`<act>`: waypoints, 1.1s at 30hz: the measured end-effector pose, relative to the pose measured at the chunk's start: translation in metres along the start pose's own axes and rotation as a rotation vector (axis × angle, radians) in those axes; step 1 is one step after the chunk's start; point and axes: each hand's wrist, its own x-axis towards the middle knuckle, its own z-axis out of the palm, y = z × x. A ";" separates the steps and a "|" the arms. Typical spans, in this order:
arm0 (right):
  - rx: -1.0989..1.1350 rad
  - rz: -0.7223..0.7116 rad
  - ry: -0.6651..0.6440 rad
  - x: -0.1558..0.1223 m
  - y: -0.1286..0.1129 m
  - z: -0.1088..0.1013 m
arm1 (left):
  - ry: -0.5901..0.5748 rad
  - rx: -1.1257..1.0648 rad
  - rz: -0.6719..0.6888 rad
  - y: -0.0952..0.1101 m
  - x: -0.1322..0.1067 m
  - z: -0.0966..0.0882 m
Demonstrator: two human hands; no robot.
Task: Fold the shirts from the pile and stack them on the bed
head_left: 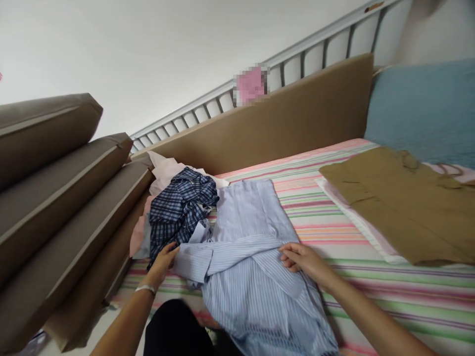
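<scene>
A light blue striped shirt [252, 282] lies spread on the bed, one sleeve laid crosswise over its body. My left hand [166, 264], with a bracelet at the wrist, pinches the cuff end of that sleeve. At the sleeve's other end, near the shirt's right edge, my right hand [297, 257] has its thumb and fingers closed on the fabric. The lower part of the shirt hangs toward me over the bed's near edge. Beside the shirt on the left lies a crumpled dark blue plaid shirt [181, 202].
Brown cushions [74, 198] are stacked at the left. Olive-brown clothing [404, 207] lies flat on the right over pale garments. A brown padded board [282, 118] and a grey railing [208, 101] run behind the striped bedsheet [319, 212]. A blue pillow [423, 109] stands at the right.
</scene>
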 end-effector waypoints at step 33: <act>-0.010 -0.023 0.012 0.000 0.001 0.002 | -0.132 0.549 0.288 0.011 -0.027 -0.011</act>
